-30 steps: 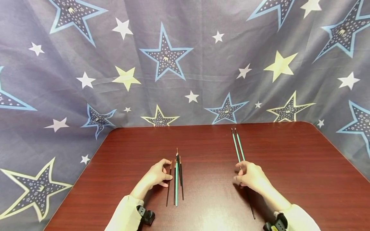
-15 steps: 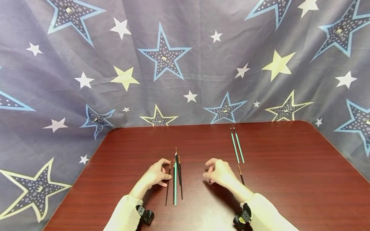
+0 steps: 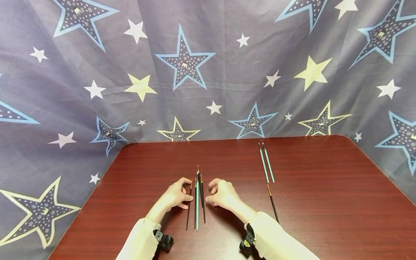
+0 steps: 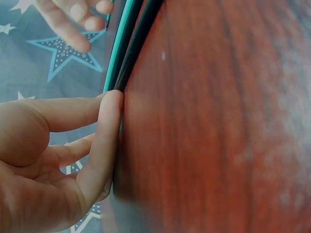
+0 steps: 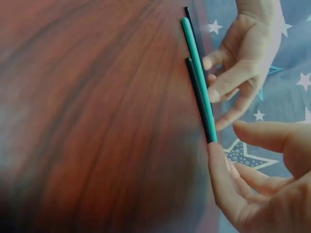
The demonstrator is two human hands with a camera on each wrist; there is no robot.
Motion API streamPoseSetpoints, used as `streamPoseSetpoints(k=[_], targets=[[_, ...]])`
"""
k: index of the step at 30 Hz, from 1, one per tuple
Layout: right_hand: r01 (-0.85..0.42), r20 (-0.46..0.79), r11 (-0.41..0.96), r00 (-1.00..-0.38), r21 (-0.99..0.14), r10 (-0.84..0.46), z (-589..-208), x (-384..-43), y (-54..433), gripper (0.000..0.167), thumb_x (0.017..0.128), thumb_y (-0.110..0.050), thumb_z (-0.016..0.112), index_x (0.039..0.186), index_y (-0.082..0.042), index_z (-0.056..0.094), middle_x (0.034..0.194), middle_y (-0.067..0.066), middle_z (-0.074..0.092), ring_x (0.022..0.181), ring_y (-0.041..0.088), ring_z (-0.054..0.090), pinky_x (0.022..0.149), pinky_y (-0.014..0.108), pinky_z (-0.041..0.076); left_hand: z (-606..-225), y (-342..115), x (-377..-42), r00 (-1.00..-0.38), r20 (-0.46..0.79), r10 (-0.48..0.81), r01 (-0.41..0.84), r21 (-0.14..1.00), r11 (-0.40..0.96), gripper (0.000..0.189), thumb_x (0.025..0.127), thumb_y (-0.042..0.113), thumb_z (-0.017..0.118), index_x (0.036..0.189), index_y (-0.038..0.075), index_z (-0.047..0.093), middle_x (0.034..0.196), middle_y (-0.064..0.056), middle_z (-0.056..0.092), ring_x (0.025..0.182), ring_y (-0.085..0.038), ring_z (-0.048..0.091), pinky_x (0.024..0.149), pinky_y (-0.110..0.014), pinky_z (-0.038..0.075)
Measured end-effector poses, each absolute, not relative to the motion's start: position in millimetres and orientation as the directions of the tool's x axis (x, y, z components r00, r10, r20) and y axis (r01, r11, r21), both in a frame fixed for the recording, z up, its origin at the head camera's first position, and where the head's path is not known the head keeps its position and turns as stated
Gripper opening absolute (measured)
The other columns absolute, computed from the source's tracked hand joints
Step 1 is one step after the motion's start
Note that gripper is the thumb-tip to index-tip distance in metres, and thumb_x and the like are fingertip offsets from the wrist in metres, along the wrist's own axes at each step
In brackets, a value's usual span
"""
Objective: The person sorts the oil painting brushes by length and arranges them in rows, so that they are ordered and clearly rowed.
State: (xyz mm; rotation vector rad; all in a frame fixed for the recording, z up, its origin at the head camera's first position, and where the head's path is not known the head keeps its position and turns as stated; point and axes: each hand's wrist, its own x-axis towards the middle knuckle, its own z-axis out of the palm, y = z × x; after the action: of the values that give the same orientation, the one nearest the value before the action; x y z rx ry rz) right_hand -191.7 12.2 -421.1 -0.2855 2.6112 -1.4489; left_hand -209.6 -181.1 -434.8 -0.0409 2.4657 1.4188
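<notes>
Several slim paintbrushes lie close together mid-table, bristles toward the back: one with a mint-green handle (image 3: pixel 197 209), the others dark, including a leftmost dark paintbrush (image 3: pixel 187 217) and a rightmost one (image 3: pixel 204 215). My left hand (image 3: pixel 176 195) is at the left side of this group, thumb and index fingertips at the leftmost brush, fingers relaxed and spread. On the opposite side, my right hand (image 3: pixel 223 195) has its thumb and index fingertips right beside the rightmost brush, with a gap between them. In the right wrist view, fingertips (image 5: pixel 216 151) overlap the ends of the handles.
Two mint-green brushes (image 3: pixel 264 165) lie side by side at the back right of the reddish-brown table (image 3: pixel 325 187). Below them lies a single dark paintbrush (image 3: pixel 273 204). A grey star-patterned cloth (image 3: pixel 208 72) hangs behind the table.
My right hand has let go of the dark paintbrush below the two green ones and moved left to the group of brushes. My left hand has stayed in place.
</notes>
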Motion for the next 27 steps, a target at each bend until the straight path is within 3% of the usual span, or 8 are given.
streamPoseSetpoints(k=[8,14,27], targets=[[-0.076,-0.041,0.525,-0.977,-0.848,-0.207,-425.7,-198.0,-7.0,0.042,0.065,-0.004,0.077,0.103,-0.001,0.059,0.074,0.004,0.06,0.047,0.009,0.059,0.046,0.019,0.051,-436.0,-181.1,-210.3,-0.957,-0.267,0.115,-0.171,0.839,0.517,0.056,0.074,-0.007,0.068,0.124,0.005,0.046,0.078,-0.009,0.041,0.053,-0.015,0.051,0.046,-0.03,0.057],[-0.138,0.011,0.634,-0.98,-0.761,-0.2,-431.9,-199.4,-11.7,0.038,0.065,-0.007,0.078,0.099,-0.004,0.061,0.067,-0.003,0.057,0.05,0.007,0.054,0.053,0.021,0.048,-435.5,-181.2,-209.1,-0.959,-0.258,0.115,-0.163,0.838,0.52,0.056,0.073,-0.007,0.068,0.123,0.005,0.046,0.077,-0.009,0.042,0.054,-0.015,0.052,0.046,-0.03,0.057],[-0.153,0.03,0.689,-0.982,-0.708,-0.187,-432.9,-201.5,-13.5,0.041,0.062,-0.007,0.08,0.098,-0.006,0.062,0.064,-0.005,0.056,0.058,0.01,0.053,0.059,0.027,0.049,-434.0,-180.8,-208.0,-0.958,-0.259,0.125,-0.157,0.835,0.528,0.055,0.074,-0.007,0.067,0.124,0.005,0.045,0.076,-0.008,0.042,0.053,-0.015,0.051,0.046,-0.03,0.057]])
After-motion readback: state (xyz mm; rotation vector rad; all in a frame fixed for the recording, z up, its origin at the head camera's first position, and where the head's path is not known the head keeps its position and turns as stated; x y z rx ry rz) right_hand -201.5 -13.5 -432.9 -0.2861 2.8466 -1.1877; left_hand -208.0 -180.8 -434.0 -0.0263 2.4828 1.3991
